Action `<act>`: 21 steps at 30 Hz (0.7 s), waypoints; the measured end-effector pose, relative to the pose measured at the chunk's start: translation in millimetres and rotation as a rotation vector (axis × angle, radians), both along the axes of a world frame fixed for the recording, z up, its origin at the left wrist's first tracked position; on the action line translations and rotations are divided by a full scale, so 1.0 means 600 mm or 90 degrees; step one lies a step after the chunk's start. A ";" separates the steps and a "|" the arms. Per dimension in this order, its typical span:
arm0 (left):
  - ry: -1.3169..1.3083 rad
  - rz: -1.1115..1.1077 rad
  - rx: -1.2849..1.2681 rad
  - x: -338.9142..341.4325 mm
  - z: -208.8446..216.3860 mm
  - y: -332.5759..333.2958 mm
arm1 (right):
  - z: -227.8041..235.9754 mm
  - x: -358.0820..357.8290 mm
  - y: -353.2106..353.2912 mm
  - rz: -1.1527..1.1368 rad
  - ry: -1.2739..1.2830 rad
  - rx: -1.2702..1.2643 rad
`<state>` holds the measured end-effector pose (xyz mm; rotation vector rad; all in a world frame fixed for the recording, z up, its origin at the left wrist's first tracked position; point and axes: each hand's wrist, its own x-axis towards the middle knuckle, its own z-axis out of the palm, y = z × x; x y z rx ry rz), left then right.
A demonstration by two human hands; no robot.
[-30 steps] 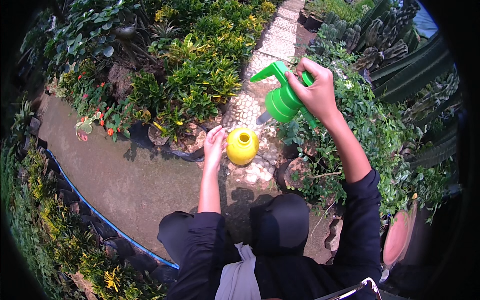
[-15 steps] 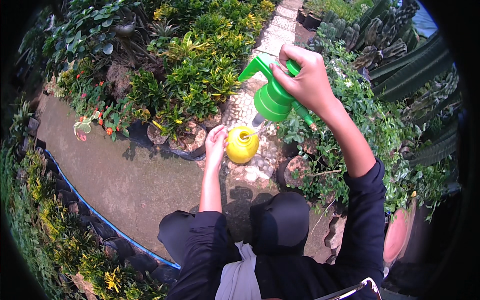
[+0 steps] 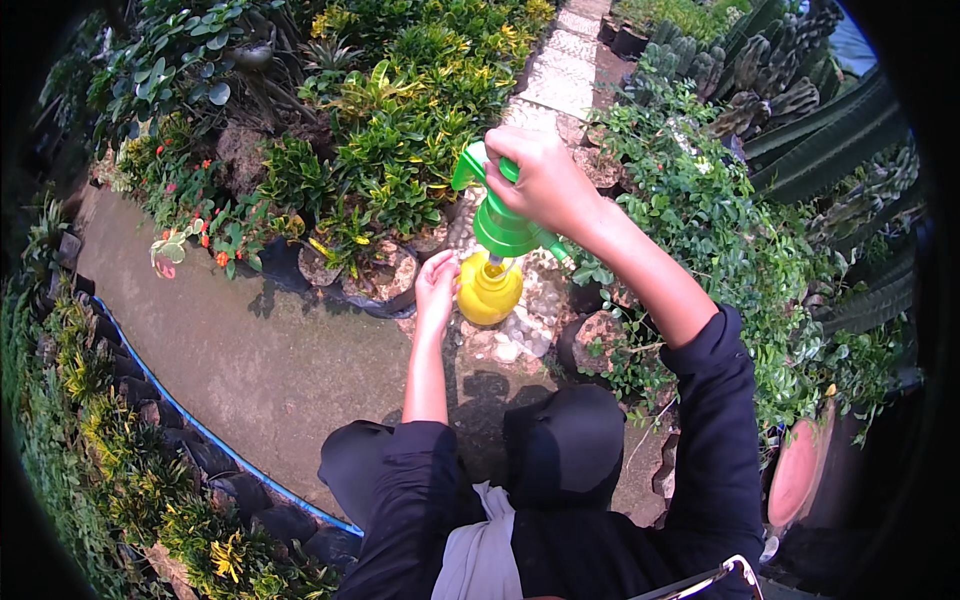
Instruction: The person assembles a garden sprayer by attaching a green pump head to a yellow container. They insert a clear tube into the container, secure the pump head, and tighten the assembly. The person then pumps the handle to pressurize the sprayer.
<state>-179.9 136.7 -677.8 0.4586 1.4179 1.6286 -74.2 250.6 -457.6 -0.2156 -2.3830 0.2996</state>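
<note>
My right hand (image 3: 540, 180) is closed around the handle of a green pump sprayer head (image 3: 505, 230), above the round yellow sprayer bottle (image 3: 490, 292). The lower end of the head's tube dips into the bottle's neck, while the green collar stays slightly above it. At the bottle's left side, my left hand (image 3: 436, 290) is curled against it, steadying it; some of its fingers are hard to see. The bottle stands upright on the pebbled path (image 3: 520, 330).
Leafy potted plants (image 3: 380, 200) crowd the far left of the path. On the right are a bush (image 3: 690, 240), a plant pot (image 3: 590, 342) and tall cacti (image 3: 830, 150). A blue hose (image 3: 210, 435) runs along the left edge of the concrete (image 3: 260, 370). My bent knees (image 3: 565, 445) are close in front.
My right hand has moved left and down with the sprayer head, bringing its tube into the bottle's neck. My left hand and the bottle have barely shifted.
</note>
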 end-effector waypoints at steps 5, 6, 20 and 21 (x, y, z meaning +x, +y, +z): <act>0.006 0.003 -0.002 0.000 0.002 -0.002 | -0.029 -0.009 -0.002 0.007 -0.016 -0.007; 0.007 0.003 -0.005 0.002 0.005 -0.002 | -0.036 -0.009 -0.001 0.008 -0.023 -0.013; 0.110 0.001 0.083 0.003 -0.038 0.007 | -0.219 0.002 0.004 -0.022 -0.153 -0.070; 0.124 -0.007 0.096 0.007 -0.038 0.010 | -0.237 0.004 0.010 -0.004 -0.135 -0.073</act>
